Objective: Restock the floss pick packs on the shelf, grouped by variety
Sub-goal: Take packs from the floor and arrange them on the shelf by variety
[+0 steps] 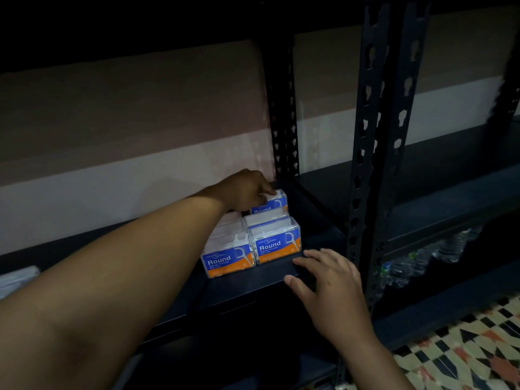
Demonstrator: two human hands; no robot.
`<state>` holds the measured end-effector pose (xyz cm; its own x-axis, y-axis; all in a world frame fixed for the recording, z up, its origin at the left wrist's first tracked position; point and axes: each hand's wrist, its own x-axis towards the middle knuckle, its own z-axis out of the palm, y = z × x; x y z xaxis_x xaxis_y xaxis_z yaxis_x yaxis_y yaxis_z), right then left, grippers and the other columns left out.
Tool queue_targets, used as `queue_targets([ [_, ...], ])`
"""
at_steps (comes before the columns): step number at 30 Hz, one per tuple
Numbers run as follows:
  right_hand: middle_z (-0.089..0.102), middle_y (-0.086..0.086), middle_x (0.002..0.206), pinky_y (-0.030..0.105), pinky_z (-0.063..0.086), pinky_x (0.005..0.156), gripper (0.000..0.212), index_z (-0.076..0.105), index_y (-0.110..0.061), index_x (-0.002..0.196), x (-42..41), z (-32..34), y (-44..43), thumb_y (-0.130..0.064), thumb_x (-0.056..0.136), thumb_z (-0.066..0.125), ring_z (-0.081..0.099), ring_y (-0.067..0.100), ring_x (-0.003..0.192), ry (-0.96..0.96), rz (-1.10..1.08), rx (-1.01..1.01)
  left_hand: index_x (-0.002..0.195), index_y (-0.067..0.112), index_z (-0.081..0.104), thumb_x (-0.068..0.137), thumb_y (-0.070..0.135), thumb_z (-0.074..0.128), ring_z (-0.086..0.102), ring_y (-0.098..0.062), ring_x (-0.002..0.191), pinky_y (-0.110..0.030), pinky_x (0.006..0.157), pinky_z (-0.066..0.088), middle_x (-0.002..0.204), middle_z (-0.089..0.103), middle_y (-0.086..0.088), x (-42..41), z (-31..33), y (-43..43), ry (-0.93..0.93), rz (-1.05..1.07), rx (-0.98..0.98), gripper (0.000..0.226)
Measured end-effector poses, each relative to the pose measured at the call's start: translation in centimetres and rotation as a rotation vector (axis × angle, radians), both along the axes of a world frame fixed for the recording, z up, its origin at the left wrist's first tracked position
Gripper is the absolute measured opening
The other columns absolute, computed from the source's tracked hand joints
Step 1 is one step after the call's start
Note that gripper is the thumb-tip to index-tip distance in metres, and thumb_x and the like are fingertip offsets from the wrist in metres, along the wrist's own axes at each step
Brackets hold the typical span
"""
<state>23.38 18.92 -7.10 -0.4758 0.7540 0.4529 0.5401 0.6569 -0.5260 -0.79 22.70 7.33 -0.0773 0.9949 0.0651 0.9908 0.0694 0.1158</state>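
Rack upright [385, 164] just right of the packs [277, 243]

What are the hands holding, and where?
The left hand grips the rear Round pack by its top edge, fingers curled over it. The right hand holds nothing; it rests on the shelf.
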Motion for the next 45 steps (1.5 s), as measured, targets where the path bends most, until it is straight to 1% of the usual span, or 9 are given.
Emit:
queue_targets([
  [4,0.058,-0.018,0.129,0.033,0.024,0.111,0.046,0.068,-0.036,0.114,0.0,0.0,0.0,-0.063,0.08,0.051,0.04,0.01,0.13,0.006,-0.009,0.006,0.126,0.014,0.068,0.091,0.012,0.065,0.062,-0.012,0.11,-0.012,0.087,0.038,0.122,0.069,-0.001,-0.1,0.3,-0.7,-0.011,-0.011,-0.029,0.035],
  [13,0.06,-0.016,0.126,0.034,0.027,0.11,0.045,0.069,-0.034,0.112,-0.1,-0.2,0.0,-0.061,0.08,0.054,0.042,0.012,0.128,0.017,-0.011,0.012,0.124,0.018,0.069,0.091,0.013,0.063,0.063,-0.01,0.111,-0.026,0.101,0.047,0.123,0.07,0.003,-0.2,0.7,-1.8,-0.024,-0.039,-0.082,0.034],
  [22,0.06,-0.015,0.125,0.035,0.028,0.11,0.045,0.07,-0.033,0.112,-0.1,-0.2,0.1,-0.06,0.079,0.056,0.043,0.012,0.128,0.03,-0.015,0.012,0.125,0.019,0.068,0.094,0.014,0.06,0.061,-0.006,0.111,-0.014,0.092,0.04,0.124,0.068,0.007,0.1,1.0,-2.5,-0.03,-0.065,-0.088,0.033],
  [29,0.061,-0.015,0.125,0.036,0.029,0.109,0.044,0.07,-0.033,0.111,-0.1,-0.2,0.0,-0.061,0.08,0.055,0.043,0.012,0.127,0.028,-0.019,0.019,0.125,0.022,0.068,0.096,0.008,0.052,0.059,-0.004,0.112,-0.014,0.094,0.04,0.126,0.067,0.007,0.7,1.5,-3.1,-0.055,-0.058,-0.103,0.036],
  [32,0.061,-0.015,0.124,0.035,0.03,0.108,0.044,0.071,-0.033,0.11,-0.1,-0.2,0.0,-0.06,0.079,0.055,0.045,0.013,0.126,0.034,-0.019,0.027,0.132,0.027,0.063,0.099,0.021,0.052,0.058,-0.001,0.106,-0.014,0.092,0.038,0.126,0.067,0.008,0.7,1.9,-3.5,-0.113,-0.025,-0.055,0.036],
  [35,0.063,-0.013,0.123,0.037,0.031,0.106,0.044,0.071,-0.032,0.109,-0.1,-0.2,0.0,-0.059,0.078,0.056,0.046,0.015,0.125,0.04,-0.024,0.029,0.135,0.035,0.058,0.094,0.039,0.061,0.057,-0.002,0.111,-0.017,0.093,0.038,0.125,0.063,0.015,1.2,2.6,-4.2,-0.207,-0.019,-0.049,0.041],
  [39,0.063,-0.012,0.123,0.039,0.032,0.107,0.042,0.072,-0.031,0.109,-0.1,-0.1,0.0,-0.058,0.078,0.059,0.048,0.016,0.125,0.031,-0.026,0.023,0.137,0.045,0.047,0.069,0.07,0.074,0.055,0.002,0.114,-0.023,0.101,0.042,0.13,0.056,0.027,2.3,3.0,-5.5,-0.247,-0.023,-0.241,0.078],
  [42,0.063,-0.012,0.123,0.038,0.032,0.107,0.045,0.072,-0.032,0.109,-0.1,0.0,0.0,-0.059,0.078,0.055,0.047,0.015,0.126,0.028,-0.027,0.021,0.139,0.04,0.042,0.057,0.076,0.078,0.059,-0.005,0.114,-0.033,0.104,0.047,0.131,0.058,0.02,2.4,2.2,-5.5,-0.17,0.008,-0.322,0.097],
  [45,0.063,-0.012,0.124,0.037,0.031,0.107,0.046,0.072,-0.032,0.109,-0.1,0.0,-0.1,-0.06,0.078,0.054,0.047,0.015,0.126,0.028,-0.023,0.019,0.139,0.035,0.042,0.06,0.071,0.079,0.057,-0.008,0.114,-0.035,0.103,0.048,0.131,0.056,0.015,2.7,1.8,-5.5,-0.107,0.034,-0.316,0.094],
])
